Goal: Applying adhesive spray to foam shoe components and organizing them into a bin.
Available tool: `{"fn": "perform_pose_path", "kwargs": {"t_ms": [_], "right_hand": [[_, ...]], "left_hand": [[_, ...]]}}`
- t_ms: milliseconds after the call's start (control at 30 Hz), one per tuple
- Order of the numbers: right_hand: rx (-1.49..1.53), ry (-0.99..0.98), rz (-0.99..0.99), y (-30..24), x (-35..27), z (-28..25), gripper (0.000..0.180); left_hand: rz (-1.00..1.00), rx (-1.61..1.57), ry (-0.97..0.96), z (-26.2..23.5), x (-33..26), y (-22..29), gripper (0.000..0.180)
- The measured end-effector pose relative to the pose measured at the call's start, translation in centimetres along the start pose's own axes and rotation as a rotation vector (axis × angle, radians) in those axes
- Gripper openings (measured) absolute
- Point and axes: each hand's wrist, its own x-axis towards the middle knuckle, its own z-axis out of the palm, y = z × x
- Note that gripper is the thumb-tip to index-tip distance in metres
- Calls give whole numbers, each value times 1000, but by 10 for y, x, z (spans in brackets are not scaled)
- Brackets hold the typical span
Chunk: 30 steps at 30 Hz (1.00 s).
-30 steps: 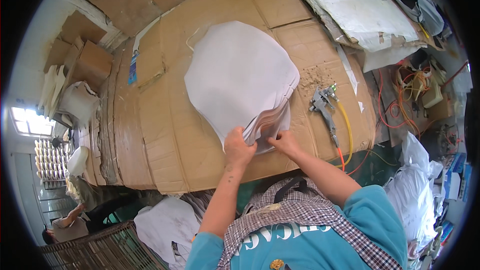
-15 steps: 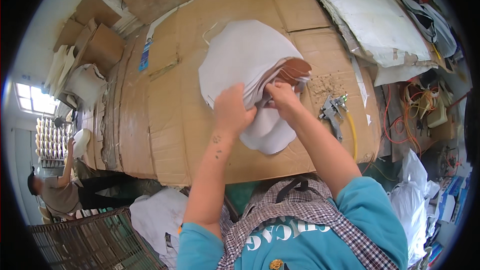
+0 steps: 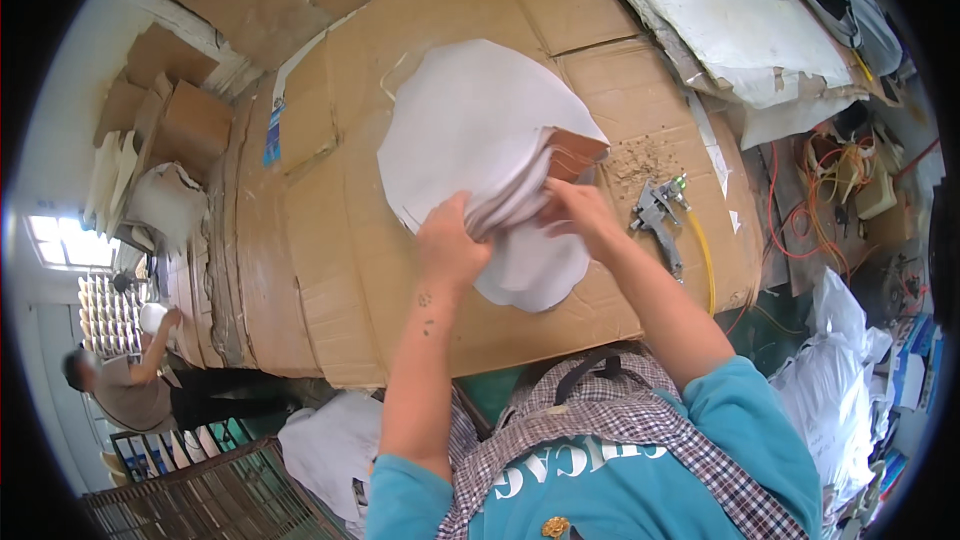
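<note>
A stack of pale, rounded sheets (image 3: 480,110) with brown undersides lies on the cardboard-covered table (image 3: 330,310) in front of me. Its near edges are folded up, and a brown face (image 3: 578,153) shows at the right of the fold. My left hand (image 3: 450,240) is closed on the folded edges at their left end. From the right, my right hand (image 3: 578,208) grips the same edges, its fingertips partly hidden between the layers. Below both hands, a pale rounded lower sheet (image 3: 535,270) lies flat on the cardboard.
Right of the stack lies a metal spray gun (image 3: 657,218) with a yellow hose (image 3: 708,265). Pale sheets (image 3: 730,20) are piled at the far right. Another person (image 3: 135,380) stands at the left, near a rack (image 3: 105,312). Plastic bags (image 3: 825,400) hang at the lower right.
The fold has opened out flatter: the upper sheets' curled right end has come down and spread. Both hands keep hold, shifting slightly. The co-worker's arm has moved as well.
</note>
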Motion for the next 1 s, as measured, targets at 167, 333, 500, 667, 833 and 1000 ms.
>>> {"fn": "perform_pose_path", "kwargs": {"t_ms": [167, 333, 500, 667, 833, 1000], "right_hand": [[-162, 261, 31, 77, 12, -37, 26], [-414, 47, 239, 66, -5, -29, 17], [-270, 106, 195, 141, -14, -98, 10], [-336, 107, 283, 113, -35, -75, 12], [-402, 112, 228, 113, -42, -83, 20], [-469, 68, 158, 112, -47, -79, 24]], "left_hand": [[5, -50, -15, 1, 15, 6, 39], [-55, -58, -152, -21, 33, 9, 34], [108, -29, -108, 14, -31, 43, 45], [173, 38, -337, 58, -136, 42, 46], [-226, -568, -355, 54, -171, 6, 44], [-999, -699, 226, 71, -127, -69, 64]]}}
